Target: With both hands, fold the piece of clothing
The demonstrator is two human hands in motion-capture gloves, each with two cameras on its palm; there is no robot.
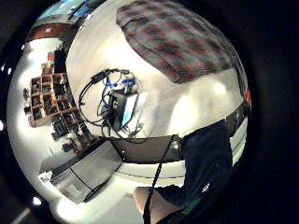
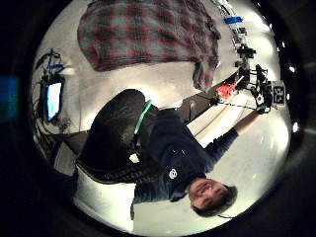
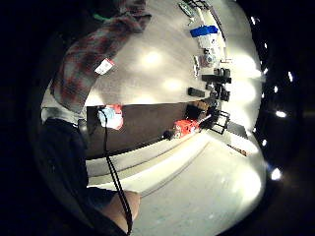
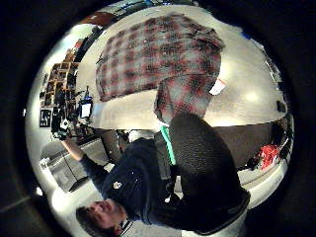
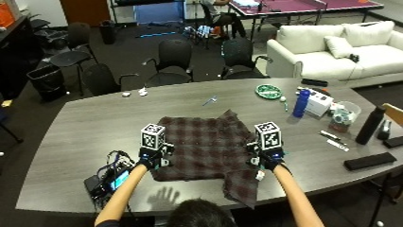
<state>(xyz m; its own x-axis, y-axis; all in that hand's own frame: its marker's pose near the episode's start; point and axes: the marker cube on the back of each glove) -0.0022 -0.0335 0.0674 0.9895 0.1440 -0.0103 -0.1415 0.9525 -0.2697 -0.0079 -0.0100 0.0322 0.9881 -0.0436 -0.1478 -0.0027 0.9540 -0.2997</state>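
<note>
Seated at the near edge of a long grey table (image 5: 75, 127), both my arms stretched forward over it. My left hand (image 5: 151, 158) hovers at the near left corner of the plaid shirt (image 5: 201, 146); I cannot tell how its fingers lie, and its palm views show the shirt lying flat below with bare table between. My right hand (image 5: 269, 158) sits at the shirt's right edge; whether the fingers pinch cloth I cannot tell, though the thumb side palm view shows a fold of plaid with a white tag close by.

The shirt lies spread in the lower middle of the outside view, dark red and grey check, one sleeve (image 5: 242, 187) trailing down toward the table's near edge.

Lower left on the table: a small device with a lit screen (image 5: 116, 179) among tangled black cables.

Right side of the table, further off: a blue bottle (image 5: 302, 103), a white box (image 5: 319, 100), a green round dish (image 5: 269, 91), a black bottle (image 5: 370, 124), a flat black bar (image 5: 370, 161).

Beyond the far edge: black office chairs (image 5: 173, 59), a white sofa (image 5: 337, 45) upper right, a maroon-topped table (image 5: 302, 5) at the top
</note>
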